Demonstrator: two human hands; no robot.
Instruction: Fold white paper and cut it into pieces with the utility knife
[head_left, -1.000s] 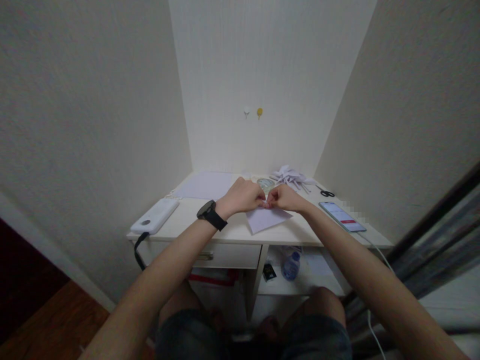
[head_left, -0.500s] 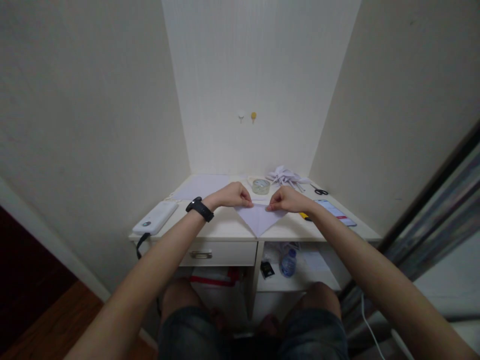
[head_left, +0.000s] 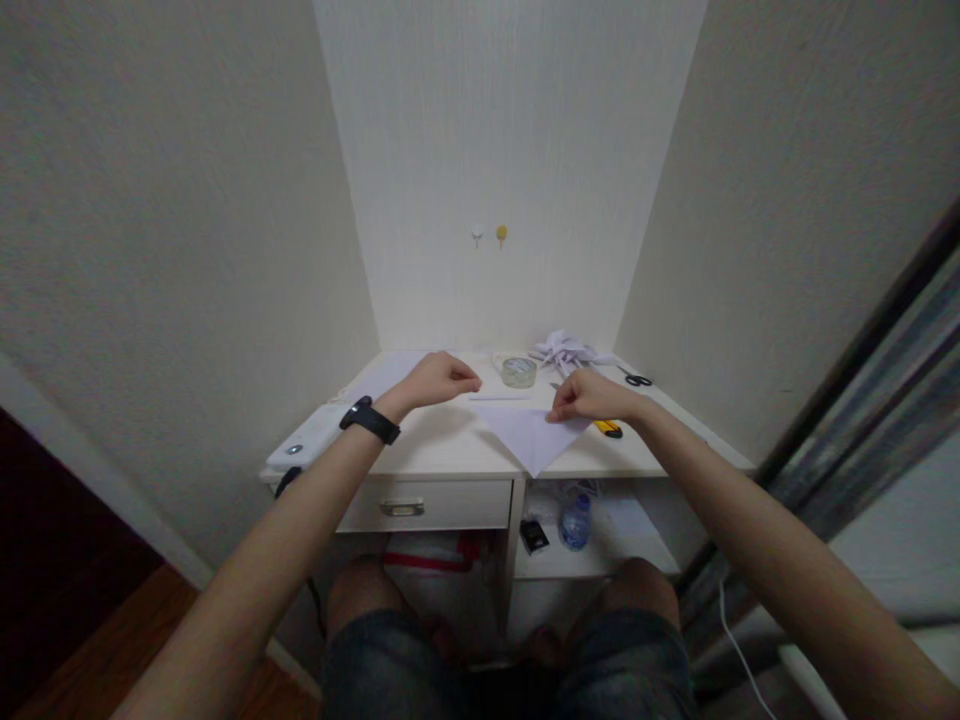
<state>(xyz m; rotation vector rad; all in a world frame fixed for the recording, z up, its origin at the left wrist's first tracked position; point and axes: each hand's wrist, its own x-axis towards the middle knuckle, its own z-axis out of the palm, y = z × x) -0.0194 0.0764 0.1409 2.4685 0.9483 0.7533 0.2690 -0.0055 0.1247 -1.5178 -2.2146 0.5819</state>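
Note:
A folded sheet of white paper [head_left: 525,435], shaped like a downward-pointing triangle, is at the desk's front edge, its tip reaching over that edge. Its upper right part is pinched between the thumb and fingers of my right hand [head_left: 589,397]. My left hand [head_left: 441,381], a black watch [head_left: 370,420] on its wrist, is apart from the sheet, up and to the left. Its fingertips are together and nothing shows between them. Just beyond the sheet lies a thin white stick [head_left: 499,397]. A roll of clear tape [head_left: 519,373] sits behind that.
Folded white paper pieces [head_left: 566,352] are heaped at the back right, near black scissors [head_left: 637,380]. A yellow cutter [head_left: 609,429] lies by my right wrist. More paper [head_left: 382,372] and a white power bank [head_left: 307,437] are at left. Below, a shelf holds a bottle [head_left: 576,523].
My left hand has let go of the paper and moved left and slightly away. My right hand has shifted a little right with the sheet, and the thin white stick shows more fully.

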